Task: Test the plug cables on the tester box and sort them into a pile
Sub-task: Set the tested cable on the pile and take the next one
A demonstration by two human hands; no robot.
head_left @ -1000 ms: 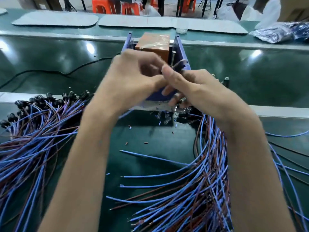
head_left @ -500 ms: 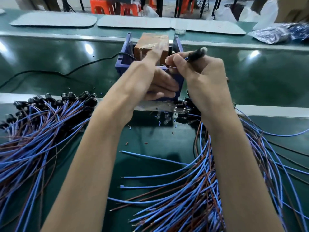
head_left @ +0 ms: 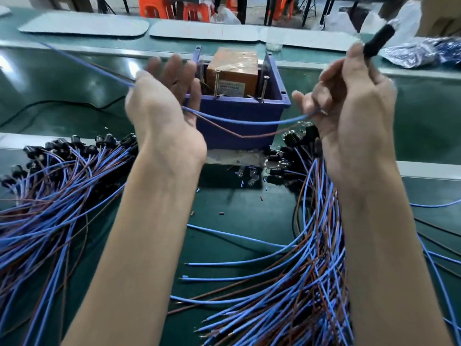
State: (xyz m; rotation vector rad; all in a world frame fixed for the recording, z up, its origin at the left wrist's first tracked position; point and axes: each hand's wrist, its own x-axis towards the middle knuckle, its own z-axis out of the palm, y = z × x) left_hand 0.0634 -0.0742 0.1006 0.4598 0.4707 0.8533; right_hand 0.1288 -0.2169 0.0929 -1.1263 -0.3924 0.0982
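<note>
I see one plug cable [head_left: 376, 41] stretched between two hands held apart. The right hand [head_left: 349, 101] grips its black end and the left hand [head_left: 159, 113] pinches its wires, near one tester box [head_left: 249, 109]. One left pile [head_left: 50, 196] and one right pile [head_left: 311, 270] leave open table [head_left: 249, 216] between.

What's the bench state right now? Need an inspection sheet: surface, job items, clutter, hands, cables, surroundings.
Surface: green bench, glossy, with light glare on the far side.
Job's things: blue tester box with an orange block inside; plug cable stretched in front of it between both hands; left pile and right pile of blue and brown cables flank it.
Clutter: small cut bits scattered on the bench in front of the box.
Hands: left hand pinches the wire end; right hand grips the plug end, black plug sticking up.
Cables: black lead runs across the bench from the left toward the box.
Surroundings: grey mats, orange stools, plastic bags at far right.
</note>
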